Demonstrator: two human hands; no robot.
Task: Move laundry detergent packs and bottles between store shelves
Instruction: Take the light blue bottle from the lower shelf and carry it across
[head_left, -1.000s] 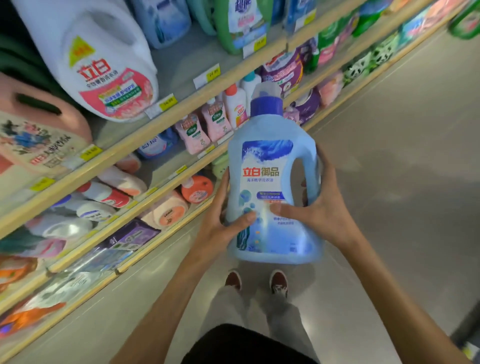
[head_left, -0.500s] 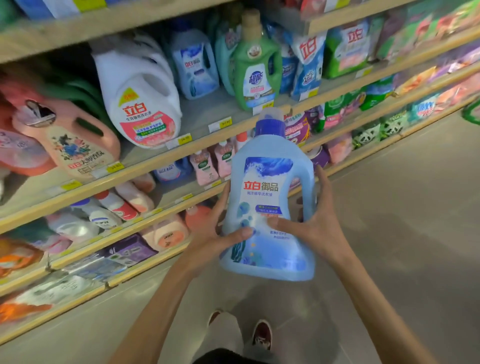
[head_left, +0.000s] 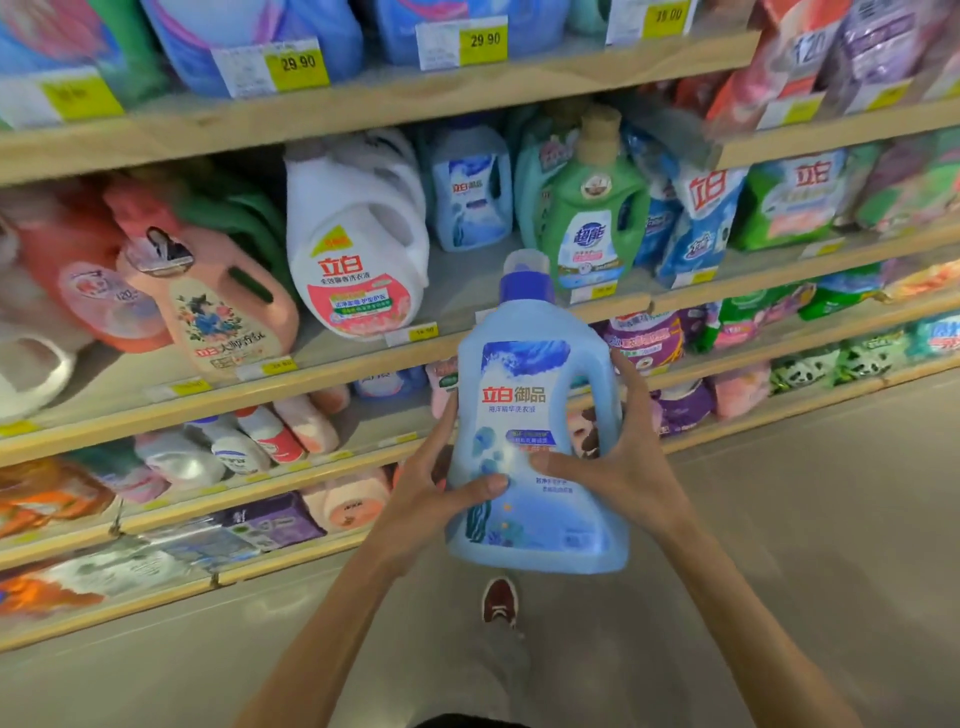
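The person is holding a blue bottle (head_left: 535, 441) upright in front of the shelves, both hands wrapping its lower half. The left hand (head_left: 431, 493) is gripping the left side, thumb lying across the label; the right hand (head_left: 618, 467) is clasping the right side below the handle, thumb pressing the front. Just above the hands, the bottle's purple cap (head_left: 525, 280) is reaching the edge of the shelf (head_left: 332, 374) where a white jug (head_left: 353, 260) and green bottle (head_left: 592, 223) are standing.
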